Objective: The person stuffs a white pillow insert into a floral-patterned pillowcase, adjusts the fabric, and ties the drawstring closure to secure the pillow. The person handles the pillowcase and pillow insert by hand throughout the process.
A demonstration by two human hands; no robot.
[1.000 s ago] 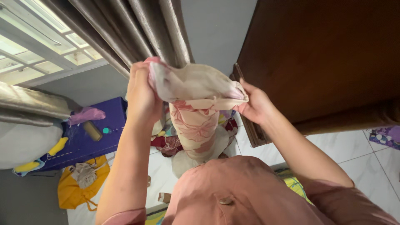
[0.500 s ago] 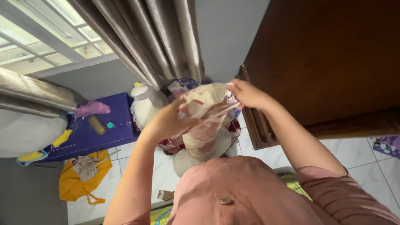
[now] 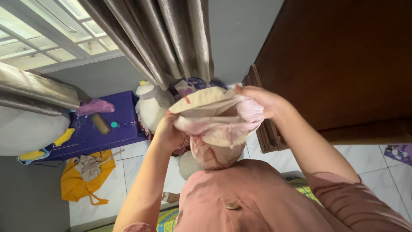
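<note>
Cloth: cream pillowcase [image 3: 214, 124] with a pink and red flower print, bunched up in front of my chest, above the tiled floor [image 3: 377, 163].
Look of it: the top is turned open, showing a pale cream lip and a washed-out pink inside; soft folds sag between my hands, and a narrower printed part hangs down toward my pink shirt [image 3: 240, 197].
Left hand [image 3: 168, 132]: my grip is curled shut on the left edge of the cloth, fingers tucked under the fold.
Right hand [image 3: 262, 99]: my grip pinches the upper right edge, with the cloth draped over my fingers.
Behind it: grey curtain [image 3: 171, 38] hangs down just past the cloth; a white stuffed toy [image 3: 150, 105] sits beside a purple box [image 3: 103, 129].
Right side: dark wooden cabinet [image 3: 343, 64] stands close to my right arm.
Floor, left: yellow bag [image 3: 79, 182] lies well apart from the cloth.
</note>
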